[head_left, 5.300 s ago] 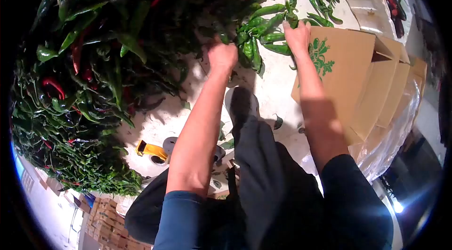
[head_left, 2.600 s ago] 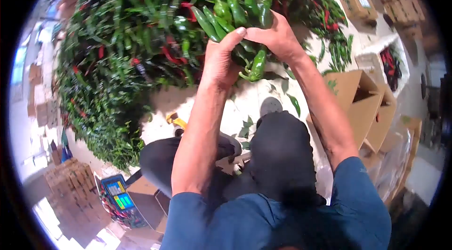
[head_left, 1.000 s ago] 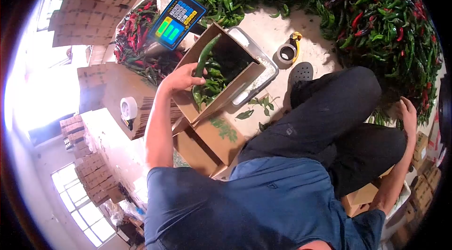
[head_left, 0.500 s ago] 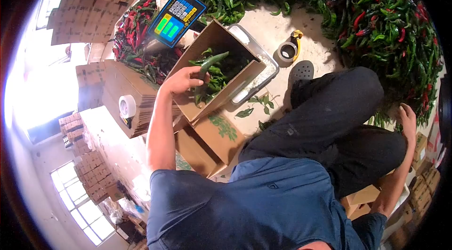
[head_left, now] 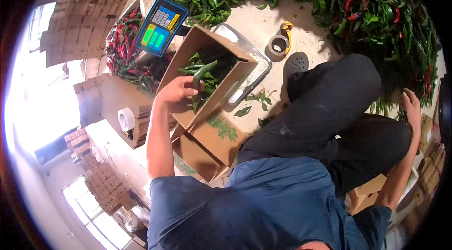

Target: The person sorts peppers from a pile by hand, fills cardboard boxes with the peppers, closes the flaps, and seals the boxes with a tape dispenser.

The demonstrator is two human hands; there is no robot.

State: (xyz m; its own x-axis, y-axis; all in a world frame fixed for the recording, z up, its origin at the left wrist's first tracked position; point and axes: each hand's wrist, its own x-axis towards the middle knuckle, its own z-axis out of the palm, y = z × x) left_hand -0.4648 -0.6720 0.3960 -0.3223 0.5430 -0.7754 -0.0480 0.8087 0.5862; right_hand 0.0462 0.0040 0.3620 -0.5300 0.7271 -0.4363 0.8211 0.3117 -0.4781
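My left hand (head_left: 178, 91) is closed round a long curved green chili pepper (head_left: 200, 76) at the open top of a cardboard box (head_left: 226, 87). Other green peppers (head_left: 210, 83) lie inside, partly in the box's shadow. The box rests tilted in view on the platform (head_left: 256, 68) of a scale, whose lit display (head_left: 156, 39) stands behind it. Out to the right, my right hand (head_left: 412, 108) is beside the lower edge of a big heap of green and red peppers (head_left: 376, 19). Its fingers look stretched out, with nothing visible in them.
Tape in a yellow dispenser (head_left: 280, 45) lies near a grey clog (head_left: 296, 63). Loose leaves (head_left: 256, 101) are scattered by the box. An open carton (head_left: 197, 155), flattened cardboard (head_left: 123, 97) with a white tape roll (head_left: 126, 119), and a sack of red peppers (head_left: 125, 45) stand at left.
The view has shifted a little, moving the scene slightly left. My left hand still holds the green chili pepper over the box; my right hand stays by the heap.
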